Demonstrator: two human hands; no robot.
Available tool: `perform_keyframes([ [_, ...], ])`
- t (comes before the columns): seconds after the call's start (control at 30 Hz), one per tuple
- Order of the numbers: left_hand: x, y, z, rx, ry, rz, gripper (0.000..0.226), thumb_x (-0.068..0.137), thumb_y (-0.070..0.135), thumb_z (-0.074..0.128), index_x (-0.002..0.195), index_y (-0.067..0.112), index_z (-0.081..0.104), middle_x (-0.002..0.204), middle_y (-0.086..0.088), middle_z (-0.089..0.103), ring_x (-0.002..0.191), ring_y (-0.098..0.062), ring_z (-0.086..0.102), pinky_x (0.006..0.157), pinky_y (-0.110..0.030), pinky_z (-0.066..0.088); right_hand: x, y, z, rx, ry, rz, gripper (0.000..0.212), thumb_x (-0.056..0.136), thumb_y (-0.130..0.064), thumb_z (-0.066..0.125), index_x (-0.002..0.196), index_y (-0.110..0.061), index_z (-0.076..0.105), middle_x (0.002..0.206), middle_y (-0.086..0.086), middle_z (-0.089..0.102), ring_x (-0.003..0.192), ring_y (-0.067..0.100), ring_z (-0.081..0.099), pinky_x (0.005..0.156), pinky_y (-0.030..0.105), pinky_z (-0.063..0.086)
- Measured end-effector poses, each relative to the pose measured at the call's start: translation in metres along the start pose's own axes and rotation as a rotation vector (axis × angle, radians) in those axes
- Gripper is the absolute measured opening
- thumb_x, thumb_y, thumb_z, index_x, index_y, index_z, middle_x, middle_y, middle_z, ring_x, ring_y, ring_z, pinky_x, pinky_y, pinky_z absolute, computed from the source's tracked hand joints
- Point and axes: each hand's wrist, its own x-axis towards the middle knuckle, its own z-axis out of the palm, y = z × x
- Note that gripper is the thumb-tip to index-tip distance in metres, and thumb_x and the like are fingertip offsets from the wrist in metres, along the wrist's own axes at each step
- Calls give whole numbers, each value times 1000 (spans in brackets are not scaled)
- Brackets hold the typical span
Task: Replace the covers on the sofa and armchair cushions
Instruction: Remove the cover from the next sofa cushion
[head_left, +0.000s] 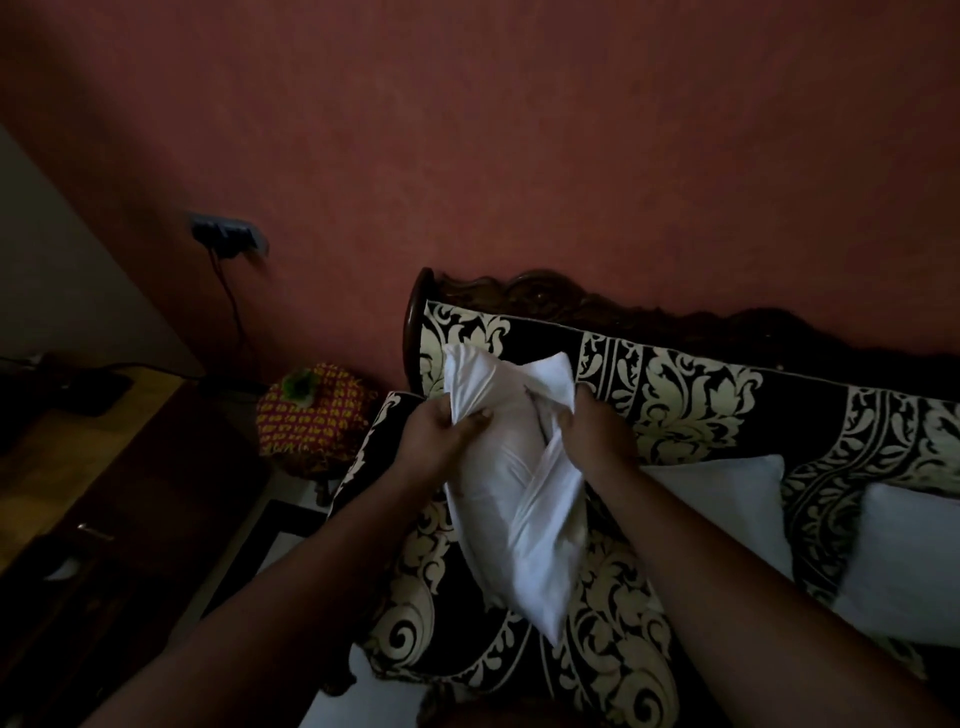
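Observation:
A white cushion (511, 499) stands on end on the sofa (691, 400), which is draped in black fabric with a cream floral pattern. Both hands hold it near its upper end. My left hand (441, 431) grips the bunched white cloth on the left side. My right hand (592, 431) grips the cloth on the right, where a twisted fold runs down the cushion. Loose white fabric flares above both hands. Two more white cushions (727, 499) (898, 566) lie against the sofa back to the right.
A red and yellow patterned bundle (311, 410) sits on the floor left of the sofa. A dark wooden cabinet (104, 493) stands at the far left. A wall socket (228, 236) with a hanging cable is on the red wall. The room is dim.

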Motion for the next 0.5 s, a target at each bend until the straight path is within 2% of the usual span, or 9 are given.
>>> perform_keyframes([
  [0.13,7,6,0,-53,192,-14,24,87,33,74,103,15,76,97,0,78,94,-17,74,85,-39,59,-10,-28,-7,207,-10,-38,60,92,-51,63,136,-15,42,134,14,52,119,33,55,90,43,52],
  [0.27,23,16,-11,-238,408,-88,19,92,18,70,107,7,72,97,-5,76,90,-16,74,73,-28,59,-59,-46,-2,415,-121,-90,96,80,-71,64,154,-29,19,155,9,31,139,30,38,107,47,43],
  [0.33,31,16,-19,-309,483,-152,20,88,25,72,106,14,72,100,-5,76,95,-21,73,82,-36,61,-82,-39,7,437,-193,-107,111,74,-74,67,158,-32,8,159,6,26,143,28,33,109,43,40],
  [0.4,36,15,-28,-331,530,-208,21,83,33,72,100,21,71,101,-2,75,99,-23,71,91,-46,59,-88,-24,22,383,-207,-100,109,74,-68,71,158,-31,11,156,7,33,139,27,40,106,40,43],
  [0.5,37,20,-32,-336,561,-226,34,82,35,72,112,20,69,106,0,73,103,-22,68,95,-48,56,-74,-4,39,302,-181,-41,79,84,-63,67,144,-21,38,134,9,56,118,29,58,89,41,53],
])
